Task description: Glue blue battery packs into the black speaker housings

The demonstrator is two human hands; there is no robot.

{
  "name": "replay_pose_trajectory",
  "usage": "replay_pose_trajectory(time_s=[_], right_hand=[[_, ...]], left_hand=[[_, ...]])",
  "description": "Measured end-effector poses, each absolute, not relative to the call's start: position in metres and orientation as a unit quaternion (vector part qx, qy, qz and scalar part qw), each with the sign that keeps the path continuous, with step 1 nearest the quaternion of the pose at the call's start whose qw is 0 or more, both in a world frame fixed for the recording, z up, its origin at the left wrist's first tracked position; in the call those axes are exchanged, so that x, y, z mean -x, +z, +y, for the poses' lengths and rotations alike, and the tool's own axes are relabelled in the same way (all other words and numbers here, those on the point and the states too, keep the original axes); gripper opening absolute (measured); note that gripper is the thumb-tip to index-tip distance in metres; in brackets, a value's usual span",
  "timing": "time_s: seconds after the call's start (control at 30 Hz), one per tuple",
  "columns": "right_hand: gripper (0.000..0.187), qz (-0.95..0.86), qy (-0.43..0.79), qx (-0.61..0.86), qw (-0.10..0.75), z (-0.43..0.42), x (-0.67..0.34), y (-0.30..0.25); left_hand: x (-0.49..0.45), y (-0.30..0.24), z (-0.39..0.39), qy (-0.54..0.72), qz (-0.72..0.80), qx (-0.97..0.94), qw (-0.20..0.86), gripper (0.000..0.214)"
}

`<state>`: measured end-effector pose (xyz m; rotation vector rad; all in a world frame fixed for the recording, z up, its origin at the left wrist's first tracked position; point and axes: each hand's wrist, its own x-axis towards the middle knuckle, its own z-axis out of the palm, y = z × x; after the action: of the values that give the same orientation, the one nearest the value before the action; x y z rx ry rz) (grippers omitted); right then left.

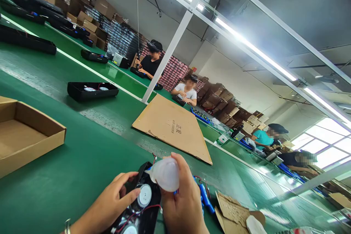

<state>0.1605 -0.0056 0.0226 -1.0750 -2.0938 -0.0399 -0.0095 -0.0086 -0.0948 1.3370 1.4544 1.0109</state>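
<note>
A black plastic speaker housing (139, 204) lies open on the green belt, with white round speaker cones (144, 195) and red and black wires inside. My left hand (109, 201) grips its edge, fingertips next to the upper cone. My right hand (181, 204) is wrapped around a translucent white squeeze bottle (166, 174), whose narrow nozzle points left above the housing. Just right of that hand lie blue cylindrical cells (206, 198) with thin wires. The lower part of the housing is partly cut off by the frame edge.
A green conveyor belt (82, 161) runs away to the upper left, carrying more black housings (92, 91). A flat cardboard sheet (172, 128) lies beyond my hands, an open cardboard tray (24, 135) at left, torn cardboard (233, 214) at lower right. Several co-workers (185, 89) sit across the belt.
</note>
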Motion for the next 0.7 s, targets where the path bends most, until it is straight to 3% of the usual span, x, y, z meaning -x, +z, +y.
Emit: replay_pose_trajectory(time_s=[0.7], right_hand=[[0.05, -0.82, -0.014, 0.428, 0.381, -0.01, -0.163, 0.016]], left_hand=[[0.011, -0.081, -0.011, 0.411, 0.616, -0.497, 0.453, 0.057]])
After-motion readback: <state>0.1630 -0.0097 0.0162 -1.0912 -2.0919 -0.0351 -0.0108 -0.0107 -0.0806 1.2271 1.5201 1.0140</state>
